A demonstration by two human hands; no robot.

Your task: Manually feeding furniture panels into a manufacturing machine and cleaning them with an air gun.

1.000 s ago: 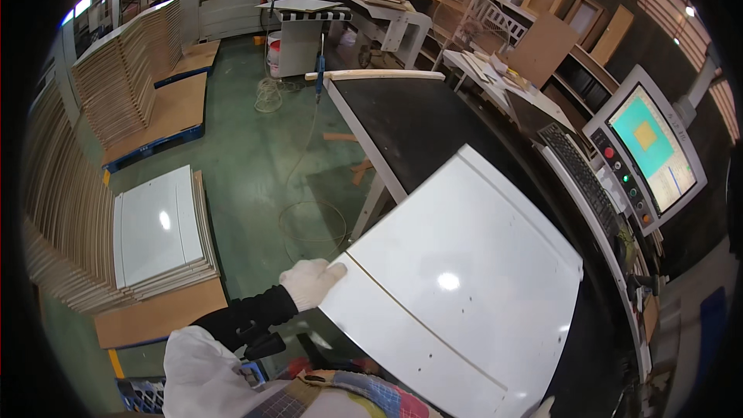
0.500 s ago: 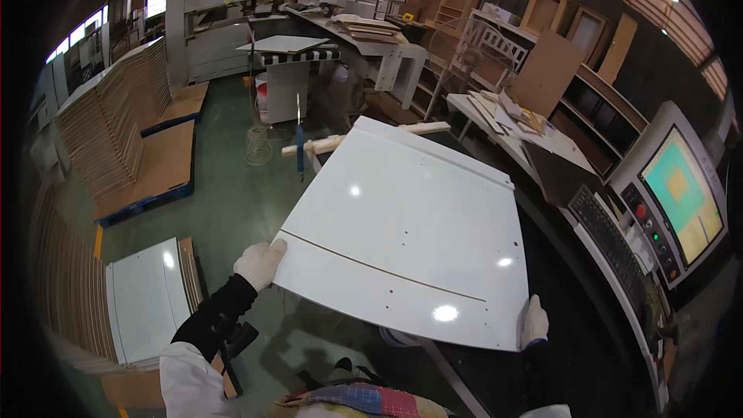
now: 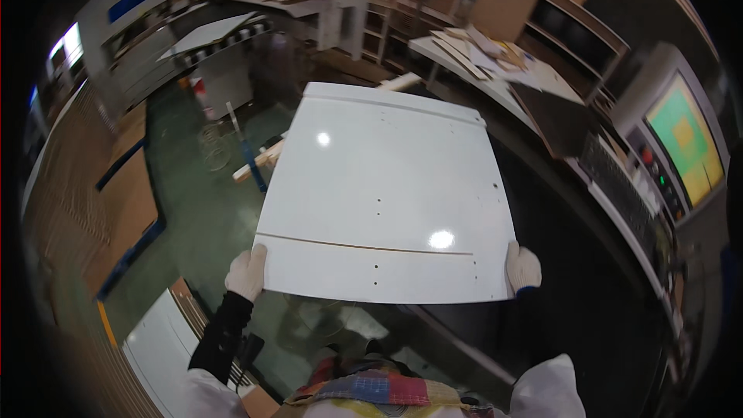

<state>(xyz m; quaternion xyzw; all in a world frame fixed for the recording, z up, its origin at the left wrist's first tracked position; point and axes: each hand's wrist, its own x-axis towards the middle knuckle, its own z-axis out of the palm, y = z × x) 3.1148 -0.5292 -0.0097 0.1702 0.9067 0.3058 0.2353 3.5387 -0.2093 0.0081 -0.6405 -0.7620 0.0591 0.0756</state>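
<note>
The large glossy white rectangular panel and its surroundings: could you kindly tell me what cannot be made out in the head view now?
In the head view:
- Underside of the large glossy white rectangular panel: hidden by its top face.
- Fingertips, thumbs aside, of the white-gloved left hand and white-gloved right hand: hidden by the panel.
- Fine detail on the green-and-yellow screen: blurred, too small.
- Near end of the stacked white board: cut off by the lower edge.

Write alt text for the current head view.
A gloved left hand and gloved right hand hold a glossy white panel by opposite side edges; a groove runs across most of it. A lit screen stands at right; stacked panels lie at lower left.
</note>
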